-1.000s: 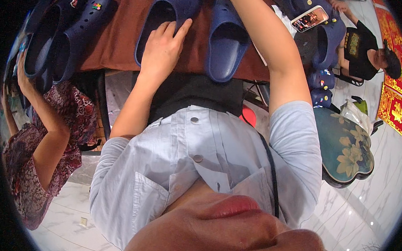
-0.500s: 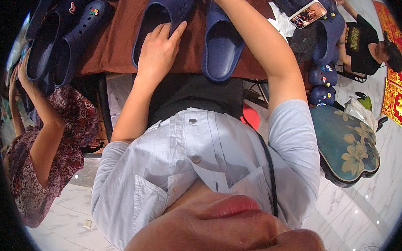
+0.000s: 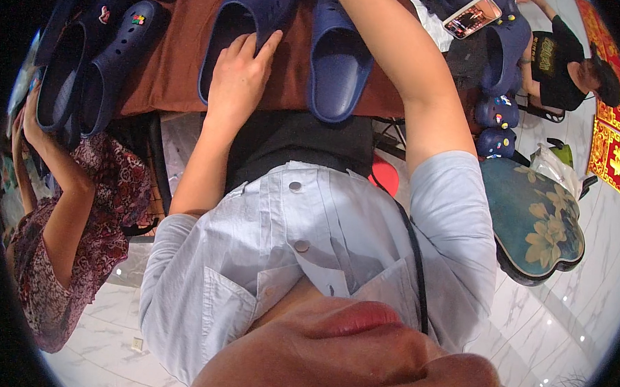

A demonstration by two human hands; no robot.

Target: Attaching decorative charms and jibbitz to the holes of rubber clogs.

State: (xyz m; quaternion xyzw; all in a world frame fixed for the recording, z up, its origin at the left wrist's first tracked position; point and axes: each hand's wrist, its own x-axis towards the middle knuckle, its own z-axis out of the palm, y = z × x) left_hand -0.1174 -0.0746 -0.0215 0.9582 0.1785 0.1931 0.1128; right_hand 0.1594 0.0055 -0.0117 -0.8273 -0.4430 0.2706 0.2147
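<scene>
A dark blue clog (image 3: 273, 8) with a small light-blue charm lies on the brown cloth (image 3: 174, 63). My left hand (image 3: 239, 76) is at its heel opening; the index finger runs along the outside of the side wall, while the other fingers curl into the opening. The thumb is hidden. Just to the right lies a second blue clog (image 3: 339, 77), its open heel toward me and its toe partly under my right forearm (image 3: 399, 52). That forearm reaches up past the top edge, so my right hand is out of the picture.
At far left, another person's hand (image 3: 33, 109) is by a pair of blue clogs with charms (image 3: 122, 54). A phone (image 3: 473, 17) stands at the right, near more clogs (image 3: 502, 63). A flower-patterned stool (image 3: 530, 224) and a person in black (image 3: 558, 62) are farther right.
The whole view has shifted slightly, and both clogs appear a little higher and more to the left. My left hand keeps its place at the clog; my right hand has slipped out past the top edge.
</scene>
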